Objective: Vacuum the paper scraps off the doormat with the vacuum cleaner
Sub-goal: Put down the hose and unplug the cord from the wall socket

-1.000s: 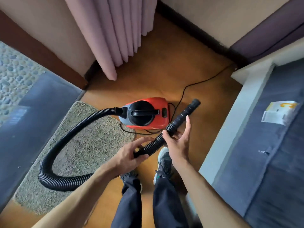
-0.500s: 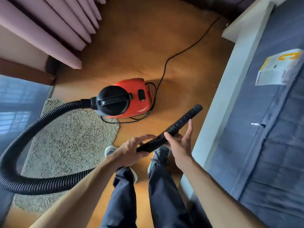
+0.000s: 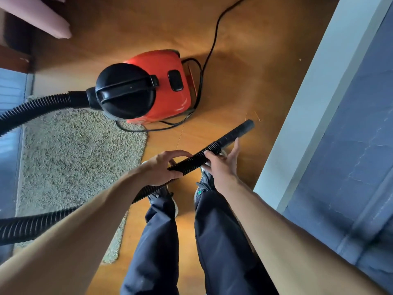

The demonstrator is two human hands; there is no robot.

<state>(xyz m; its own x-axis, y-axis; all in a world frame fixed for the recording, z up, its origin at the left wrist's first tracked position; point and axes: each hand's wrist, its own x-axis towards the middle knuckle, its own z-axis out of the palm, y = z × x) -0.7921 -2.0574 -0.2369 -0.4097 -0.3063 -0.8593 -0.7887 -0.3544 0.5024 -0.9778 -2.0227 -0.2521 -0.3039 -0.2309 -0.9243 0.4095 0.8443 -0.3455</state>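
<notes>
A red vacuum cleaner (image 3: 161, 86) with a black lid stands on the wooden floor at the doormat's far corner. Its black ribbed hose (image 3: 32, 107) loops left over the shaggy beige doormat (image 3: 74, 158) and comes back to my hands. My left hand (image 3: 163, 167) grips the ribbed hose from above. My right hand (image 3: 223, 167) holds the hose just ahead of it, thumb on top and fingers under it. The smooth black nozzle end (image 3: 238, 130) points up and right, above the floor. I see no paper scraps on the doormat.
A black power cord (image 3: 212, 39) runs from the vacuum across the floor to the top. A bed with a grey cover (image 3: 350, 145) and white frame fills the right side. A pink curtain (image 3: 42, 20) hangs at top left. My legs and shoes stand below the hands.
The camera has tilted down and moved closer to the vacuum. Both hands keep the same hold on the hose, and the nozzle still points up and right.
</notes>
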